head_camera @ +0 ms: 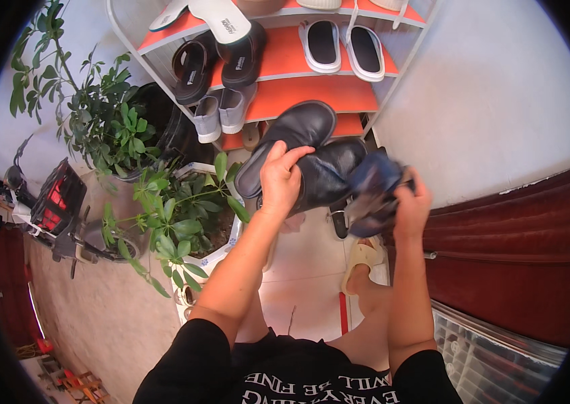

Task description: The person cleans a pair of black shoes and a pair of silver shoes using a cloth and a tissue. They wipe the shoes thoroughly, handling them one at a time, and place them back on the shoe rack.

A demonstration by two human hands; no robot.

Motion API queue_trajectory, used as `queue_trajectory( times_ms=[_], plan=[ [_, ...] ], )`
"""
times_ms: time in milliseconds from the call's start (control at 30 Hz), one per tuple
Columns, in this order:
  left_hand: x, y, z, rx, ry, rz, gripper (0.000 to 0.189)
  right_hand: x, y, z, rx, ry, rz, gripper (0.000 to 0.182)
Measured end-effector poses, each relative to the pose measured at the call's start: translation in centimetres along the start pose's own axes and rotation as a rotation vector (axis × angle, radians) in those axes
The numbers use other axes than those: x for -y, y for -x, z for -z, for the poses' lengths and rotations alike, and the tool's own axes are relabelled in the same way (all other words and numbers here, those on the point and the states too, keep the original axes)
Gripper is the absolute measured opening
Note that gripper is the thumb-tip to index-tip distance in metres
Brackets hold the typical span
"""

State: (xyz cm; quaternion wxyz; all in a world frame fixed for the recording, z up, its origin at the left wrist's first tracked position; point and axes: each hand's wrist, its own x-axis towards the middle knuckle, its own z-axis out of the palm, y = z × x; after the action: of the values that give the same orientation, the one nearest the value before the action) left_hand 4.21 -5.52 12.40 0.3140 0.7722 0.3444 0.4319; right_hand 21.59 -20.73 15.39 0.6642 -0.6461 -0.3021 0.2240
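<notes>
My left hand (282,177) grips two black leather shoes at their openings. One backless shoe (307,123) points up and away, its insole showing. The other black shoe (333,169) lies across below it, toe to the right, with a shiny upper. My right hand (413,207) is closed on a dark blue and brownish crumpled item (373,182), probably a cloth, blurred by motion. This item is at the toe of the lower shoe; whether it touches the leather cannot be told.
Ahead stands a shoe rack with orange shelves (285,50), holding black slippers (191,73), white slip-ons (320,48) and grey canvas shoes (209,121). Potted plants (179,217) stand at left, near a two-wheeler with a black crate (60,197). A dark red curtain (507,237) hangs at right.
</notes>
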Motion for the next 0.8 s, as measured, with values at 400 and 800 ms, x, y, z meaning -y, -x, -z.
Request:
queue_trajectory(
  times_ms=[400, 800],
  plan=[
    [-2.9, 2.7, -2.0, 0.483, -0.027, -0.483, 0.026, -2.7, -2.2, 2.0, 0.200, 0.942, 0.401, 0.039],
    [-3.1, 4.7, -3.2, 0.560, 0.006, -0.467, 0.029, -4.4, -2.5, 1.4, 0.323, 1.028, 0.270, 0.039]
  ],
)
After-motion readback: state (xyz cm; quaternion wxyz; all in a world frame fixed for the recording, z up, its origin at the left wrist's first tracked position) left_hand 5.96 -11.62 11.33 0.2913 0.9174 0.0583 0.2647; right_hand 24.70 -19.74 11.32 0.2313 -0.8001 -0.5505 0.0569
